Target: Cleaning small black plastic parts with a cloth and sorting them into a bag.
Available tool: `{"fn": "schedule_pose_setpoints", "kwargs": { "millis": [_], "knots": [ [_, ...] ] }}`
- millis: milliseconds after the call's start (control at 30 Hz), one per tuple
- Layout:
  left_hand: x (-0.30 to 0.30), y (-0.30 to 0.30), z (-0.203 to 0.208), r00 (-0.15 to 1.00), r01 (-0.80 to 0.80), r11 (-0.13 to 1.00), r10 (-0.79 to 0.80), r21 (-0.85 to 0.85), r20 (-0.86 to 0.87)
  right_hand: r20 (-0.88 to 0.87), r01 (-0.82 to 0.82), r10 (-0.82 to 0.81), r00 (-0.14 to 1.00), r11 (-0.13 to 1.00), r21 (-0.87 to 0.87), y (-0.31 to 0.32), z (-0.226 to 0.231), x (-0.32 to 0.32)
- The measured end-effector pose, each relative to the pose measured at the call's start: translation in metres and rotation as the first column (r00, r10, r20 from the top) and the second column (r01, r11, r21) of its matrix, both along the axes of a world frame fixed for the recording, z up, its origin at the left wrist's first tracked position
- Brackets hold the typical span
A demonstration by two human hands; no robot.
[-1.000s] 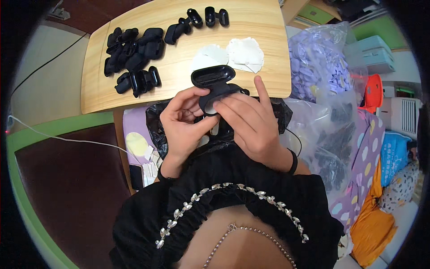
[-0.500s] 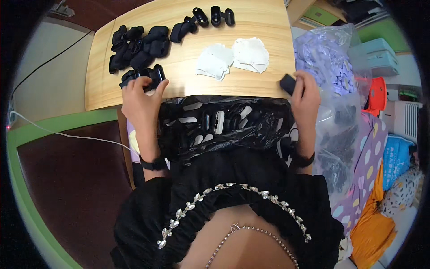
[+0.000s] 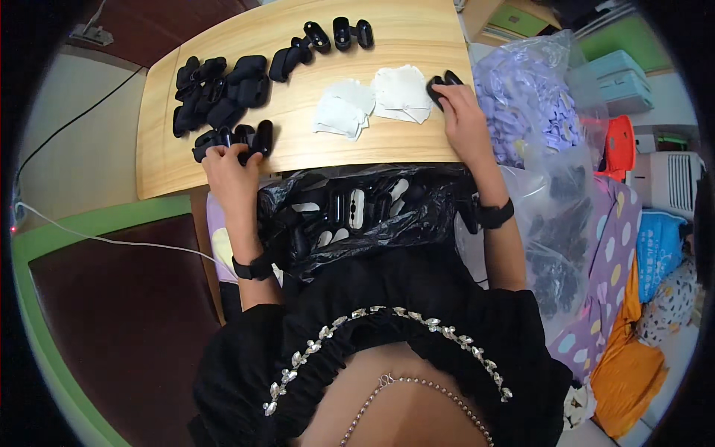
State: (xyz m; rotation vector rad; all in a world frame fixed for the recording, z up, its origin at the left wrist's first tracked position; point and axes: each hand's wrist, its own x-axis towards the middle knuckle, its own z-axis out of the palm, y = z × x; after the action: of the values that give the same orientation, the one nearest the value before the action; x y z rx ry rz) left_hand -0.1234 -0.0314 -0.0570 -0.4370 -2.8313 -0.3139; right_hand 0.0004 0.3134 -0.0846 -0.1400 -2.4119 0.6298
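Note:
At the table's front left, my left hand (image 3: 232, 175) has its fingertips pinched on one of several small black hinged cases (image 3: 265, 137), shaped like earphone cases. My right hand (image 3: 468, 123) grips another black case (image 3: 438, 92) at the table's right side, beside the white stack; part of it is hidden by the fingers. Two stacks of thin white pieces (image 3: 402, 88) lie between the hands. Behind my left hand is a pile of black cases (image 3: 227, 89). Farther back, a few cases (image 3: 316, 36) stand with their lids swung out.
Below the table's front edge, a black plastic bag (image 3: 305, 257) holds black and white parts. Right of the table stand a clear bag of lilac pieces (image 3: 521, 97) and a clear bag with dark items (image 3: 558, 253). A white cable (image 3: 134, 227) crosses at left, over a brown chair (image 3: 119, 320).
My right hand has moved away from me and left with its black case, from the front right corner to beside the white stack. My left hand stays at the front cases, fingers closer together.

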Motion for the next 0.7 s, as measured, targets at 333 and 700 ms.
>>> {"fn": "schedule_pose_setpoints", "kwargs": {
  "millis": [333, 700],
  "knots": [
    [0.032, 0.022, 0.03, 0.974, 0.087, 0.754, -0.201, 0.651, 0.102, 0.021, -0.063, 0.063, 0.998, 0.998, 0.001, 0.024, -0.001, -0.046],
    [0.065, 0.049, 0.047, 0.845, -0.016, 0.218, -0.518, 0.976, 0.13, 0.092, -0.307, 0.293, 0.952, 0.895, 0.324, 0.013, 0.027, -0.041]
  ]
}}
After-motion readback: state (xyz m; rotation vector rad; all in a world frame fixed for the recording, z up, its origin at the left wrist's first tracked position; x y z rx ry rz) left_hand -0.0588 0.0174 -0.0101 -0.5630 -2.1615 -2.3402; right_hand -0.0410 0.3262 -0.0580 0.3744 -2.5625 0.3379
